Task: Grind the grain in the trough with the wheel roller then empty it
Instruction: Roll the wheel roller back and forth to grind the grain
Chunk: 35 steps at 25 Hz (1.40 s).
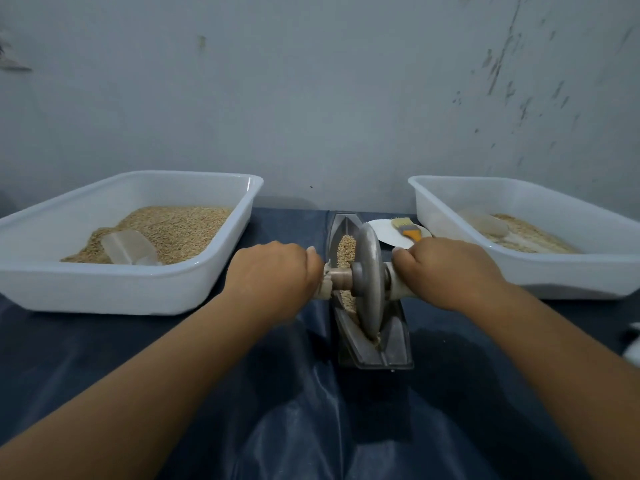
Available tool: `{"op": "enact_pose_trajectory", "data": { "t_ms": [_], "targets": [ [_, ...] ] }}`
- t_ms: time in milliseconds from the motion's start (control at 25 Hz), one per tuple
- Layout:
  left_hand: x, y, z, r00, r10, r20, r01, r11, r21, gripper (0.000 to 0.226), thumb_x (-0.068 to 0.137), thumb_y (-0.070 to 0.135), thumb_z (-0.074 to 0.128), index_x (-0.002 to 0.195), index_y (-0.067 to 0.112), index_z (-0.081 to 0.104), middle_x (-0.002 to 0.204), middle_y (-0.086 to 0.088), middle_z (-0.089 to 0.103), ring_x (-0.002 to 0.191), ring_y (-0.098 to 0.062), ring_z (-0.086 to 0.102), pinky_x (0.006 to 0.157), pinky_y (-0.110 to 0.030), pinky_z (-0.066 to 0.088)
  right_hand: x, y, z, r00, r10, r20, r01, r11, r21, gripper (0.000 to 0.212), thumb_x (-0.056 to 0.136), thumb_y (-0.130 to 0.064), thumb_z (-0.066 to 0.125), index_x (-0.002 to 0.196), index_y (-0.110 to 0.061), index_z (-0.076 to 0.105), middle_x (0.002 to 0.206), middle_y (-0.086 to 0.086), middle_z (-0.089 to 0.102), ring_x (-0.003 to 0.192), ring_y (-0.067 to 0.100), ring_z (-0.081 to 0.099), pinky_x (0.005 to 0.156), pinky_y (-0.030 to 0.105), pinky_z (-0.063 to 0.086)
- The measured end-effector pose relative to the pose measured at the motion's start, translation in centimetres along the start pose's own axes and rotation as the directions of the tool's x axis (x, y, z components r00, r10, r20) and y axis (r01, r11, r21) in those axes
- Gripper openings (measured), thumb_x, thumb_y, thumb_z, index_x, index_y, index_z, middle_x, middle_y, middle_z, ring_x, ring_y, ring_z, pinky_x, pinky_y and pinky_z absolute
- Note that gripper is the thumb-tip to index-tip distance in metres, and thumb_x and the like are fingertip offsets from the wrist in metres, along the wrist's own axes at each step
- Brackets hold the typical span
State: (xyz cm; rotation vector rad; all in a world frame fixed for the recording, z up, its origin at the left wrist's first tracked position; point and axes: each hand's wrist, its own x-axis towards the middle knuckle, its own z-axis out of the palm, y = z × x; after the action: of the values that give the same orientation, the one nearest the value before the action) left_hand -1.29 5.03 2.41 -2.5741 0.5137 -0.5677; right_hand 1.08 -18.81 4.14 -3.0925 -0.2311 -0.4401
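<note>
A narrow dark metal trough [398, 344] stands lengthwise in the middle of the table. Tan grain [346, 251] lies along its groove. The grey metal wheel roller [370, 275] stands upright in the trough, its rim down near the front end. My left hand [273, 275] grips the left end of the wheel's axle handle [339, 274]. My right hand [450, 271] grips the right end. Both sets of fingers curl round the handle ends, which are mostly hidden under them.
A white tray [207, 282] of whole grain with a clear scoop [128, 247] stands at the left. A second white tray [554, 275] with some grain and another scoop stands at the right. Behind the trough lies a white plate [384, 233] with an orange-handled brush [407, 228]. A dark cloth [311, 410] covers the table.
</note>
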Motion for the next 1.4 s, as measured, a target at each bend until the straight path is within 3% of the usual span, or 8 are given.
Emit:
{"op": "enact_pose_trajectory", "data": {
  "t_ms": [160,360,480,640,800,1000,1200,1400],
  "targets": [
    [2.6,-0.2,0.3,0.996,-0.092,-0.015,0.091,0.994,-0.061,0.028,0.093,0.017,0.042,0.119,0.009,0.049,0.084,-0.005,0.049,0.070,-0.025,0.050,0.060,-0.034,0.046,1.3,-0.2,1.3,0.993,-0.121,-0.006,0.117,0.967,-0.227,0.007,0.095,-0.019,0.047,0.099,-0.013,0.048,0.097,0.008,0.061,0.083,0.027,0.060,0.059,0.031,0.041],
    [6.8,-1.7,2.5,0.990,-0.134,0.040,0.136,0.990,-0.032,0.037,0.085,0.018,0.063,0.118,0.010,0.048,0.096,-0.008,0.060,0.072,-0.026,0.054,0.058,-0.033,0.045,6.1,-0.6,2.2,0.994,-0.103,-0.023,0.093,0.958,-0.270,0.026,0.092,-0.016,0.053,0.116,-0.012,0.045,0.103,0.010,0.060,0.083,0.029,0.055,0.062,0.036,0.048],
    [7.8,-2.0,3.3,0.990,-0.131,0.055,0.132,0.991,-0.030,0.046,0.083,0.019,0.067,0.122,0.009,0.046,0.098,-0.009,0.061,0.073,-0.026,0.055,0.060,-0.035,0.049,7.3,-0.5,2.3,0.993,-0.116,0.016,0.115,0.931,-0.346,0.029,0.088,-0.013,0.057,0.113,-0.013,0.043,0.096,0.010,0.056,0.075,0.026,0.043,0.057,0.035,0.042],
    [7.6,-1.8,2.1,0.994,-0.065,0.094,0.066,0.998,-0.008,0.048,0.083,0.018,0.067,0.124,0.009,0.044,0.098,-0.010,0.059,0.074,-0.027,0.054,0.058,-0.035,0.046,6.8,0.0,2.5,0.993,-0.065,0.095,0.079,0.985,-0.153,0.015,0.095,-0.016,0.046,0.110,-0.012,0.046,0.113,0.014,0.056,0.092,0.031,0.055,0.067,0.036,0.046],
    [3.6,-0.8,0.6,0.993,-0.018,0.116,0.026,0.998,-0.065,0.036,0.087,0.017,0.056,0.117,0.011,0.036,0.080,-0.004,0.038,0.068,-0.025,0.045,0.056,-0.033,0.040,3.9,0.1,0.5,0.979,-0.026,0.204,0.022,1.000,0.019,0.040,0.100,-0.040,0.030,0.078,-0.015,0.052,0.078,0.002,0.054,0.071,0.021,0.050,0.066,0.034,0.038],
    [-0.3,-0.2,0.0,0.998,0.039,-0.040,-0.041,0.997,-0.068,0.050,0.072,0.008,0.075,0.114,-0.005,0.052,0.072,-0.015,0.055,0.051,-0.029,0.046,0.047,-0.029,0.034,0.4,0.0,-0.7,0.979,-0.202,0.030,0.204,0.960,-0.193,0.029,0.095,-0.027,0.036,0.069,-0.016,0.035,0.062,-0.002,0.041,0.052,0.014,0.036,0.047,0.025,0.019],
    [5.0,-0.8,2.1,0.991,-0.120,0.060,0.118,0.992,0.045,0.033,0.095,0.014,0.043,0.127,0.006,0.043,0.099,-0.009,0.059,0.073,-0.026,0.050,0.058,-0.032,0.040,5.4,-0.7,1.6,0.999,0.010,-0.038,-0.010,1.000,-0.021,0.037,0.100,-0.031,0.026,0.076,-0.016,0.049,0.076,0.005,0.047,0.074,0.027,0.048,0.063,0.033,0.036],
    [7.9,-1.9,2.9,0.988,-0.102,0.113,0.100,0.995,0.016,0.050,0.087,0.023,0.061,0.130,0.008,0.040,0.106,-0.011,0.059,0.086,-0.029,0.059,0.064,-0.035,0.048,8.2,-0.2,2.4,0.999,0.016,0.033,-0.015,1.000,-0.020,0.020,0.095,-0.023,0.038,0.088,-0.009,0.048,0.097,0.009,0.060,0.076,0.026,0.049,0.064,0.035,0.035]
  ]
}}
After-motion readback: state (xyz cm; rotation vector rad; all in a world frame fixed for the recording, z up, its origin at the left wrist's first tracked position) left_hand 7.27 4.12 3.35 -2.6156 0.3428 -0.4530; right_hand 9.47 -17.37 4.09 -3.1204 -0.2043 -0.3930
